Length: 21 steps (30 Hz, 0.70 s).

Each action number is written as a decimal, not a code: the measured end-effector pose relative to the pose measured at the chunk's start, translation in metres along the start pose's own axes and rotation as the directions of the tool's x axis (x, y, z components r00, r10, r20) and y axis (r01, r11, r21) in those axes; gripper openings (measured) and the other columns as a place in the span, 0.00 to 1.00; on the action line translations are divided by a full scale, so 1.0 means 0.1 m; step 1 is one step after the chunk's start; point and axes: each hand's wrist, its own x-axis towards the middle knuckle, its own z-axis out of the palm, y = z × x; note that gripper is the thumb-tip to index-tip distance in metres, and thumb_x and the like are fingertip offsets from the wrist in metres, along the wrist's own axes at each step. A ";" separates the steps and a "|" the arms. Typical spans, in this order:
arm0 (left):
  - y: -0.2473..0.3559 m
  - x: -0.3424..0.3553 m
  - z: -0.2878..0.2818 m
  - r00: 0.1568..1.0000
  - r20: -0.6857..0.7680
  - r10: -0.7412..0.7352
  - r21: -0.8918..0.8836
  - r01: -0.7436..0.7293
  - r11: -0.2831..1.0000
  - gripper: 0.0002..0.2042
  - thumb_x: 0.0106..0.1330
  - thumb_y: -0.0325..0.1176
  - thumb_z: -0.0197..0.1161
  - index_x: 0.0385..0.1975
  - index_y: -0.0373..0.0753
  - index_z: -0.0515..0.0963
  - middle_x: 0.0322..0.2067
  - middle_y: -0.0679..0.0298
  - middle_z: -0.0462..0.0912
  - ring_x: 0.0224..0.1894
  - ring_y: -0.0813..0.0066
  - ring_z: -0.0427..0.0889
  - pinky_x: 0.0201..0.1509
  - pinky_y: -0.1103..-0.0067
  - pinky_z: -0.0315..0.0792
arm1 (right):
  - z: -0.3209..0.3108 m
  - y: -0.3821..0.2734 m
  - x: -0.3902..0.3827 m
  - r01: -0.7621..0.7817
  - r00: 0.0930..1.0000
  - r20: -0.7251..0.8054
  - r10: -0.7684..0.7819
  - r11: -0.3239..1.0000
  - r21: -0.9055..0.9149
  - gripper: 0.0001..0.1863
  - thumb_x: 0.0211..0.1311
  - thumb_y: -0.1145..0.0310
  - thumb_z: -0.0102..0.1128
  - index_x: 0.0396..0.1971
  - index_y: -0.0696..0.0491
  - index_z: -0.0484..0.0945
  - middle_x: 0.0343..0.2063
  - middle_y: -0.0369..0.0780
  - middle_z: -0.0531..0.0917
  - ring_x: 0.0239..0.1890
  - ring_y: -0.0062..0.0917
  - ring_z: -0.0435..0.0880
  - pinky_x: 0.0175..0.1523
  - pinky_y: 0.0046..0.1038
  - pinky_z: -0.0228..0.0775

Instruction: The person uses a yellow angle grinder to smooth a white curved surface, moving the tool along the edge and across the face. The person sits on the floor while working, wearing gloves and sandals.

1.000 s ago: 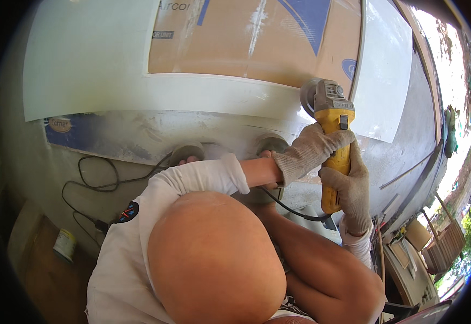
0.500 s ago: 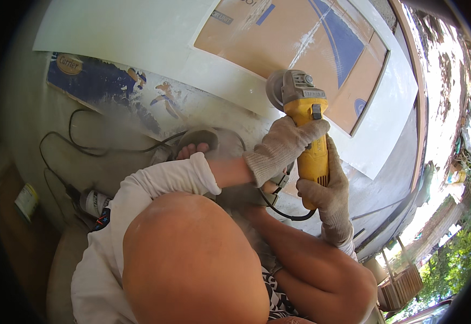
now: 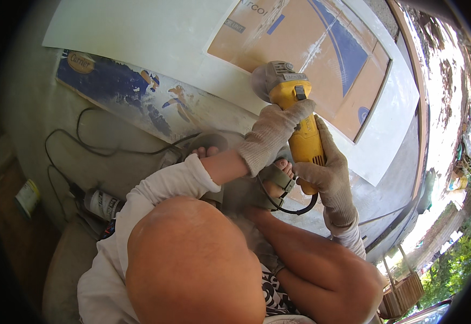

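Sliding leftward, we carried the grinder [image 3: 305,141] along the white panel [image 3: 138,38], apparently advancing the pass, left hand [image 3: 285,121] and right hand [image 3: 330,175] fingers wrapped around its body!

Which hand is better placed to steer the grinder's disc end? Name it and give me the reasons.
Probably the left hand: it grips the yellow grinder just behind the grey head, closer to the disc. The right hand holds farther back, near the cord.
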 end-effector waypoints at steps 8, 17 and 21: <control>0.10 -0.03 -0.10 0.998 -0.032 0.045 -0.031 -0.046 0.998 0.30 0.67 0.56 0.79 0.52 0.34 0.81 0.42 0.64 0.84 0.43 0.77 0.84 0.50 0.76 0.80 | 0.07 -0.11 0.10 0.000 0.999 0.040 0.000 1.000 -0.010 0.59 0.50 0.68 0.76 0.84 0.64 0.56 0.55 0.48 0.86 0.53 0.30 0.87 0.62 0.30 0.79; -0.02 0.03 -0.01 0.998 -0.014 -0.069 -0.037 0.068 0.997 0.29 0.67 0.56 0.79 0.52 0.35 0.81 0.41 0.64 0.84 0.41 0.77 0.85 0.48 0.77 0.81 | -0.02 -0.08 0.01 -0.065 0.998 -0.006 0.065 0.994 -0.087 0.59 0.52 0.65 0.78 0.84 0.64 0.57 0.54 0.46 0.86 0.51 0.30 0.87 0.60 0.30 0.80; -0.03 0.03 0.05 0.995 -0.004 -0.103 0.014 0.103 0.995 0.29 0.67 0.56 0.79 0.51 0.35 0.81 0.41 0.64 0.83 0.41 0.77 0.85 0.47 0.76 0.82 | -0.04 -0.04 -0.06 -0.054 0.998 -0.019 0.054 0.998 0.023 0.59 0.49 0.67 0.79 0.83 0.63 0.59 0.54 0.46 0.86 0.51 0.29 0.87 0.59 0.29 0.80</control>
